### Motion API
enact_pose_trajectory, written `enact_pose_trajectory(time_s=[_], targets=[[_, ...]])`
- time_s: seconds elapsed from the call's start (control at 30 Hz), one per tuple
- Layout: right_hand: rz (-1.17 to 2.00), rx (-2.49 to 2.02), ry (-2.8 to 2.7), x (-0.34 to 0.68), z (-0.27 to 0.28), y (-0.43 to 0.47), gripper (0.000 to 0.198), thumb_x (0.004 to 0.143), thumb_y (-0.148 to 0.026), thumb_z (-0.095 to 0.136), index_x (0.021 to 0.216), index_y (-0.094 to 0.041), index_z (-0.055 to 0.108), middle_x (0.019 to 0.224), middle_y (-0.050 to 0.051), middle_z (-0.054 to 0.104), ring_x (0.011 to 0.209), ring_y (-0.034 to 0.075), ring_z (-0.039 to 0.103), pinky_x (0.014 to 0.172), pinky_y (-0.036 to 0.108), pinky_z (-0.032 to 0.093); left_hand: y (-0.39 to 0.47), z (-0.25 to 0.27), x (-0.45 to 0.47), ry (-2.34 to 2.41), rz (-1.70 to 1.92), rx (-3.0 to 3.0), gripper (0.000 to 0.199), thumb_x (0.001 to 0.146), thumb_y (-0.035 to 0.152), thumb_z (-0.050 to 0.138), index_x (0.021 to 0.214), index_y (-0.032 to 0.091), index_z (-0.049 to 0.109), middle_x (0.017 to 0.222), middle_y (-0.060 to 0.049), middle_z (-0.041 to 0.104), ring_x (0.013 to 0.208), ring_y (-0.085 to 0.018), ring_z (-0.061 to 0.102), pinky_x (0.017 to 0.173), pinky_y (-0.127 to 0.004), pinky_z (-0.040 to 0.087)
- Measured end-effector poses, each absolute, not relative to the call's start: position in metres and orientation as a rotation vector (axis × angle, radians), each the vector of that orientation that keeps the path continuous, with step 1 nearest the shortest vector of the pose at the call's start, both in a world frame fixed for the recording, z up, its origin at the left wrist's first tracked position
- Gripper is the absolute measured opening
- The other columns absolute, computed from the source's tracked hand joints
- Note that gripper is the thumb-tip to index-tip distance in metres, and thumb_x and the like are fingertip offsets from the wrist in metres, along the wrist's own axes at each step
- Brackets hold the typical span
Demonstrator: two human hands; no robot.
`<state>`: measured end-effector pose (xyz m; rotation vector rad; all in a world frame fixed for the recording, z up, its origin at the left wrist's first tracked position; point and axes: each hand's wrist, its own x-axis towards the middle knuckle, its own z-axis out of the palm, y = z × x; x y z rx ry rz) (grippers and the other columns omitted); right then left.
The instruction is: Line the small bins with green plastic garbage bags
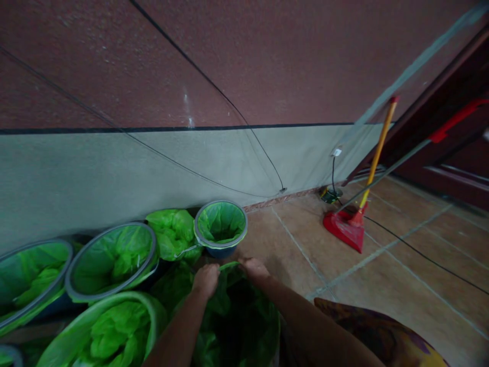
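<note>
A: What do the hands have hold of?

B: Both grip the far edge of a green bag (pixel 233 316) that lines a dark bin low in the view. The left hand (pixel 206 280) is closed in a fist on the plastic; the right hand (pixel 254 267) is curled over the same edge just beside it, fingers down.

A: Is the bag sitting over the rim?

B: Hard to tell; the bin is dark and blurred there.

A: What is around it?

B: A small blue bin (pixel 220 228) with a green liner stands just beyond the hands, by the wall. Three wider lined bins lie to the left. A red dustpan (pixel 345 227) with a yellow handle stands well apart on the tile floor (pixel 401 265).
</note>
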<state>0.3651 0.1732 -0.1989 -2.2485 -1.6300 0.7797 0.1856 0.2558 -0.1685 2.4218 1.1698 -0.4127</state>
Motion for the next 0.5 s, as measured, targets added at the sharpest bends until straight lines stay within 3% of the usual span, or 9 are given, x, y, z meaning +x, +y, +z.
enact_pose_trajectory(time_s=[0.1,0.2,0.27,0.37,0.5], targets=[[0.710,-2.346,-1.867,0.362,-0.187,0.173,0.032,0.093,-0.021,0.045,0.111,-0.014,0.070,0.104,0.015,0.073,0.099,0.027,0.064,0.090,0.036,0.046,0.255,-0.167,0.187,1.185,-0.426,2.427,0.029,0.094,0.019,0.041,0.105,0.017,0.068,0.111,-0.011,0.072,0.113,-0.022,0.063,0.095,-0.031,0.044],[0.407,-2.378,-1.895,0.346,-0.171,0.158,0.043,0.092,-0.013,0.040,0.131,-0.013,0.058,0.127,0.017,0.063,0.115,0.029,0.056,0.100,0.041,0.041,0.255,-0.165,0.187,1.176,-0.426,2.431,0.030,0.095,0.020,0.040,0.105,0.017,0.069,0.113,-0.011,0.072,0.113,-0.021,0.063,0.096,-0.030,0.044],[0.296,-2.345,-1.853,0.327,-0.166,0.141,0.044,0.092,-0.015,0.039,0.133,-0.015,0.056,0.129,0.016,0.060,0.115,0.028,0.053,0.100,0.042,0.040,0.255,-0.164,0.186,1.175,-0.428,2.433,0.032,0.095,0.020,0.040,0.108,0.018,0.068,0.114,-0.011,0.072,0.113,-0.021,0.063,0.096,-0.030,0.044],[0.502,-2.285,-1.923,0.295,-0.174,0.123,0.036,0.090,-0.018,0.045,0.121,-0.018,0.061,0.116,0.013,0.064,0.107,0.028,0.056,0.094,0.042,0.043,0.254,-0.162,0.187,1.180,-0.432,2.442,0.033,0.095,0.020,0.040,0.115,0.017,0.066,0.119,-0.012,0.070,0.116,-0.022,0.062,0.100,-0.031,0.043],[0.689,-2.419,-1.890,0.277,-0.199,0.138,0.045,0.088,-0.015,0.047,0.131,-0.020,0.056,0.128,0.015,0.060,0.117,0.032,0.054,0.097,0.051,0.042,0.251,-0.162,0.188,1.193,-0.451,2.444,0.035,0.095,0.018,0.039,0.116,0.015,0.067,0.119,-0.014,0.070,0.118,-0.022,0.061,0.101,-0.032,0.043]])
